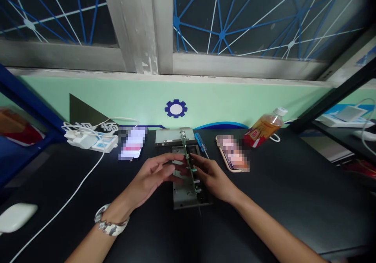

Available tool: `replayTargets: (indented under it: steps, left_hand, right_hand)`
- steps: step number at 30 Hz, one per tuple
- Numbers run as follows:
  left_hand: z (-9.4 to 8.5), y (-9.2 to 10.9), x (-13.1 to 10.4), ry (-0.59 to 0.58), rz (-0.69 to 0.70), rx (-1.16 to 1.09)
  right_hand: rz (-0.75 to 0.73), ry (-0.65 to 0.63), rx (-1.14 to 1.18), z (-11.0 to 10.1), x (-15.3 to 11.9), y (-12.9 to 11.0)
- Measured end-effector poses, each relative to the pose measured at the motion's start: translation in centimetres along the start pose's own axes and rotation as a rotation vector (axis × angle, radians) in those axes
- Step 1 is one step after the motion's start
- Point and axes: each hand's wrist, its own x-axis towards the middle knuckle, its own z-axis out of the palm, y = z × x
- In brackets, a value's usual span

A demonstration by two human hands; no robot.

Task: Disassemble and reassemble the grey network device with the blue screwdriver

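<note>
A narrow green circuit board (192,171) stands on edge above a grey metal tray (182,198) in the middle of the dark table. From the left, my left hand (155,173) reaches to the board, fingers apart and fingertips at its side. On the other side my right hand (213,176) has its fingertips against the board near its middle. Behind the tray lies a flat silver metal cover (168,136). A blue-handled screwdriver (201,142) rests just right of the cover.
To the left are a lit phone (132,143), a white power strip (107,142) with cables and a white mouse-like object (17,216). A second phone (232,153) and a tilted drink bottle (264,127) are at the right. A green wall (141,98) rises behind.
</note>
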Motion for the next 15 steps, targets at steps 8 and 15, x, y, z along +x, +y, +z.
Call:
replayTargets:
  steps: [8, 15]
  left_hand:
    - [0.5, -1.6, 0.5, 0.093, 0.079, 0.195]
    - [0.8, -1.6, 0.6, 0.138, 0.026, 0.085]
  right_hand:
    - [-0.015, -0.004, 0.028, 0.3, -0.1, -0.1]
    - [0.003, 0.026, 0.053, 0.7, -0.1, 0.0]
